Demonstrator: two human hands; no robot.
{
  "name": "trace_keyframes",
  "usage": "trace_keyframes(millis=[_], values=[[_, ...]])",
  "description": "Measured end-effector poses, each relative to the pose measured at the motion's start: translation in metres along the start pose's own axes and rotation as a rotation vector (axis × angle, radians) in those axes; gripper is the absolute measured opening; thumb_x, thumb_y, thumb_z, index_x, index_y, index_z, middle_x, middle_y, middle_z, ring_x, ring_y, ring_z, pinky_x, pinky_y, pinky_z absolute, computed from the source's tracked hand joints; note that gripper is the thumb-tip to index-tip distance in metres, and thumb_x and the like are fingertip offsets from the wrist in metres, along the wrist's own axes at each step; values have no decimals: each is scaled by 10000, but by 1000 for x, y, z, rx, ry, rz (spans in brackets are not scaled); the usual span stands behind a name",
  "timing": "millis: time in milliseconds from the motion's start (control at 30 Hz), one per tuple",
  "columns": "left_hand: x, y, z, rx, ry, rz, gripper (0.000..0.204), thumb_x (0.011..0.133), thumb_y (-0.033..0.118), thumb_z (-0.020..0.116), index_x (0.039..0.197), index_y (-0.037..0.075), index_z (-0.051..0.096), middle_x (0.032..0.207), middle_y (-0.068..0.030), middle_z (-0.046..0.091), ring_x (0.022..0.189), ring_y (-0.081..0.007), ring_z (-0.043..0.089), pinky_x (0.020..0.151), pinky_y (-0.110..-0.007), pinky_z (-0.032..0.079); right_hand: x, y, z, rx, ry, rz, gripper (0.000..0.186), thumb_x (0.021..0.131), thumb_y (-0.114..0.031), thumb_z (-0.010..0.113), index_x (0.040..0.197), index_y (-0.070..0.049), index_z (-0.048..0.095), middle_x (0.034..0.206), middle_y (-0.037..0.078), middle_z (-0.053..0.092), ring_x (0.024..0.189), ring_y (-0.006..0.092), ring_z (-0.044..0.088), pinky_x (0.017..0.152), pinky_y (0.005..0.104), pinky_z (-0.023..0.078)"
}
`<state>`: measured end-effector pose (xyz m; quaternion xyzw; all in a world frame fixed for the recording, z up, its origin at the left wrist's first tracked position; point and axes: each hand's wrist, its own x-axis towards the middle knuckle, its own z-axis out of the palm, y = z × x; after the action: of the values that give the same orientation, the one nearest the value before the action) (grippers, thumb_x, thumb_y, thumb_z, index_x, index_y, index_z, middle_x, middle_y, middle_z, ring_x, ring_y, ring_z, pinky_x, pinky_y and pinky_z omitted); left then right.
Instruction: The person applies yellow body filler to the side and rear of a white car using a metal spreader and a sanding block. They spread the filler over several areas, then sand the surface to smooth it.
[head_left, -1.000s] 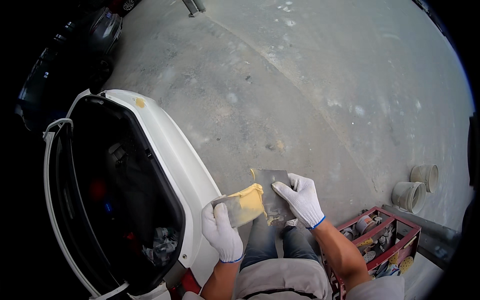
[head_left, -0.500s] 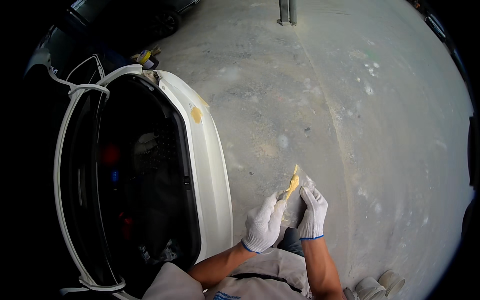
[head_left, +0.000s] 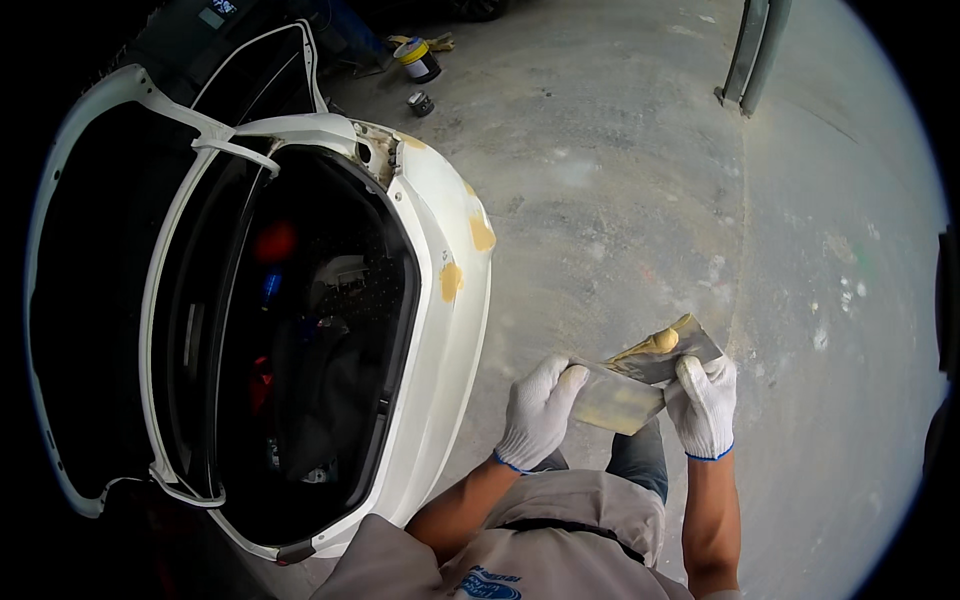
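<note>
Big white car (head_left: 440, 330) with its boot open, tan filler patches (head_left: 452, 281) on the rear edge, standing just left of the person over a dusty concrete floor (head_left: 620, 200). The risk as I judge it: the yellow putty (head_left: 655, 342) sits near the board's edge and could slide off onto the floor if the board tips. Right hand (head_left: 705, 405) grips the grey mixing board (head_left: 668, 352); left hand (head_left: 540, 410) clamps a flat spreader (head_left: 615, 400), its fingers (head_left: 572, 378) wrapped round one end. Both tools meet at chest height, smeared tan-yellow.
</note>
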<state>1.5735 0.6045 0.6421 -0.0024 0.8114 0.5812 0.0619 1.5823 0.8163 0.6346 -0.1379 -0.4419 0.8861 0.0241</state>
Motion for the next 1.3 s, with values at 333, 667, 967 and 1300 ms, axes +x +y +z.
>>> trace_keyframes(millis=[333,667,967,1300], values=[[93,36,5,-92,579,-134,175,950,122,609,942,-50,639,767,-67,641,705,-108,569,663,-280,480,174,-32,28,-682,-758,403,232,927,-122,708,1114,14,711,960,107,742,853,131,663,763,292,540],[130,-36,-75,-232,908,-247,159,970,100,587,977,-44,653,858,-59,650,785,-107,567,745,-260,472,228,19,153,-1418,-1116,-1007,376,725,-165,670,1099,-161,715,1149,-15,635,1012,195,586,868,363,502],[143,-127,-105,-502,1135,-377,157,980,103,569,975,-23,664,880,-49,665,808,-102,590,771,-258,488,240,125,182,-1432,-1509,-828,407,719,-201,678,1124,-189,707,1182,-52,594,1056,153,522,932,362,450],[68,-242,-80,-383,1208,-594,153,951,33,517,973,-41,649,897,-90,692,788,-114,622,745,-244,500,303,292,164,-1633,-1261,-1004,526,680,-145,667,1205,-139,667,1231,-24,607,1073,188,560,914,369,429]])
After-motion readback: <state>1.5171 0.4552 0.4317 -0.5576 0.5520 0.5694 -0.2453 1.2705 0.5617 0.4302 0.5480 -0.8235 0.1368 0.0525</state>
